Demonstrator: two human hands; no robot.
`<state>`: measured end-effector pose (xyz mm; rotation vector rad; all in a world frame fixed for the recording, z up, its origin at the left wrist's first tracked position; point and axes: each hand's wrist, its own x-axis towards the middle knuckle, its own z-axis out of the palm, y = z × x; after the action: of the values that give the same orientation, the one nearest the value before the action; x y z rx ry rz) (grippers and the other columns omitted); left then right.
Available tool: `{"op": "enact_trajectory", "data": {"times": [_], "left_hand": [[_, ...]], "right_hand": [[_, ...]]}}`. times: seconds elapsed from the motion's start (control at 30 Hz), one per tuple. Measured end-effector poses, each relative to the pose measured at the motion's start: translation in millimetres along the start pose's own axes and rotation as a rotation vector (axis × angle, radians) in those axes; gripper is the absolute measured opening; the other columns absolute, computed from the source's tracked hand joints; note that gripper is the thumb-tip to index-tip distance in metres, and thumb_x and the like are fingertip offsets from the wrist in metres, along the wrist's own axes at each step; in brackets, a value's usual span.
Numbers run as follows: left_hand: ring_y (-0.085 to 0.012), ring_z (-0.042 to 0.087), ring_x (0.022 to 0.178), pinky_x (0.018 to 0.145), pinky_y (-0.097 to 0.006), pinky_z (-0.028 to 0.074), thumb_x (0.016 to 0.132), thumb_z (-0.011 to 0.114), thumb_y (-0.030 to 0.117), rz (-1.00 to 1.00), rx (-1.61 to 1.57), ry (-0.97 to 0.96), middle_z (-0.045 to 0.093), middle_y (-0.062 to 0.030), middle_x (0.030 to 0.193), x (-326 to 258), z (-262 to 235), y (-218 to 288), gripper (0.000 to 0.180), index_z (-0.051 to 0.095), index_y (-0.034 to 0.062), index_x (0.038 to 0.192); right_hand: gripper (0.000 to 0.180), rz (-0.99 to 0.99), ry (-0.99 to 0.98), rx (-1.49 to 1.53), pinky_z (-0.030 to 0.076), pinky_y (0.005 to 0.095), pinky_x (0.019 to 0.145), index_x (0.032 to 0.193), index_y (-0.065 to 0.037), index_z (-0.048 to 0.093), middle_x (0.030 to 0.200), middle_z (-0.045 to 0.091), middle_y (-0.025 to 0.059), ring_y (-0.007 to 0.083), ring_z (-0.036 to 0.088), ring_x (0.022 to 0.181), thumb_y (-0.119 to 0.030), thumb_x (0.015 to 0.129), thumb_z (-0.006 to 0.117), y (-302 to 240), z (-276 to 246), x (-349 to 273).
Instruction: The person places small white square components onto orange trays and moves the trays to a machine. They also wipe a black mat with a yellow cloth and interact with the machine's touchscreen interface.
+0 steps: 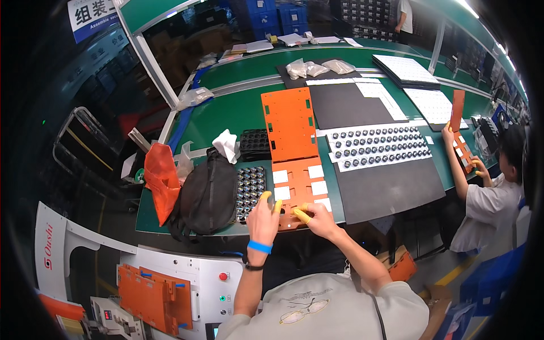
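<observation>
An orange hinged fixture (pixel 292 164) lies unfolded on the green bench in front of me, its upper panel flat behind the lower one. Several white square pieces (pixel 281 177) sit in the lower panel along both sides. My left hand (pixel 264 222), with yellow finger cots, is at the panel's near left edge, thumb and finger apart. At the near right part of the panel is my right hand (pixel 319 220), its yellow-covered fingertips drawn close together; anything between them is too small to tell. Left of the fixture stands a tray of small round black parts (pixel 250 187).
A black backpack (pixel 208 190) and an orange bag (pixel 161 175) lie at the left. White sheets with rows of round black parts (pixel 379 148) rest on a dark mat (pixel 391 190) at the right. Farther right, a co-worker (pixel 493 198) handles another orange fixture (pixel 463 153).
</observation>
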<state>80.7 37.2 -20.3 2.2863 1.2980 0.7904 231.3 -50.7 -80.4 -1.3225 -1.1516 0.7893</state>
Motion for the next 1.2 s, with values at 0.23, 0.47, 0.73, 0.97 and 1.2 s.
{"op": "enact_trajectory", "data": {"times": [0.23, 0.47, 0.73, 0.97, 1.2], "left_hand": [[-0.0343, 0.061, 0.078, 0.066, -0.04, 0.046, 0.103, 0.043, 0.026, -0.052, -0.453, 0.134, 0.065, -0.0181, 0.089, -50.1, -24.5, -43.8, 0.029, 0.056, 0.0004, 0.107], [-0.0113, 0.04, 0.071, 0.059, -0.024, 0.038, 0.101, 0.035, 0.025, -0.297, -0.939, 0.096, 0.043, -0.0033, 0.09, -97.8, -38.6, -74.8, 0.023, 0.041, 0.0084, 0.117], [-0.0097, 0.046, 0.079, 0.07, -0.023, 0.043, 0.102, 0.05, 0.024, -0.113, -0.903, 0.064, 0.053, -0.0056, 0.108, -97.5, -35.5, -59.7, 0.031, 0.038, 0.0059, 0.123], [-0.0153, 0.056, 0.101, 0.086, -0.028, 0.047, 0.09, 0.07, 0.037, -0.04, -0.92, 0.136, 0.058, -0.0073, 0.121, -80.4, -32.4, -48.7, 0.057, 0.053, 0.0, 0.13], [-0.0221, 0.057, 0.118, 0.103, -0.035, 0.042, 0.085, 0.077, 0.032, 0.02, -1.324, 0.14, 0.06, -0.0125, 0.127, -77.2, -54.7, -22.6, 0.068, 0.05, -0.0046, 0.136]], "right_hand": [[0.024, -0.297, -0.139, -0.538, 0.044, 0.0409, 0.077, 0.095, -0.003, 0.069, 0.081, 0.061, 0.0102, 0.0291, 0.058, 0.084, -0.022, 0.081, 0.072, -26.2, 32.6, 39.1], [0.028, -0.37, -0.084, -0.851, 0.042, 0.0413, 0.082, 0.089, 0.002, 0.066, 0.088, 0.06, 0.0153, 0.0311, 0.055, 0.092, -0.021, 0.077, 0.074, -16.4, 69.2, 62.3], [0.023, -0.42, -0.115, -1.017, 0.041, 0.0416, 0.087, 0.077, 0.002, 0.067, 0.082, 0.061, 0.015, 0.0306, 0.056, 0.09, -0.018, 0.069, 0.073, -20.3, 73.8, 72.9], [0.022, -0.52, 0.005, -0.832, 0.04, 0.0414, 0.094, 0.083, -0.002, 0.067, 0.082, 0.061, 0.0117, 0.0291, 0.057, 0.09, -0.021, 0.075, 0.074, -52.5, 63.4, 58.5], [0.028, -0.639, -0.019, -0.363, 0.036, 0.0433, 0.099, 0.095, -0.008, 0.063, 0.088, 0.062, 0.0039, 0.022, 0.059, 0.087, -0.015, 0.073, 0.079, -120.7, 38.4, 22.0]]}}
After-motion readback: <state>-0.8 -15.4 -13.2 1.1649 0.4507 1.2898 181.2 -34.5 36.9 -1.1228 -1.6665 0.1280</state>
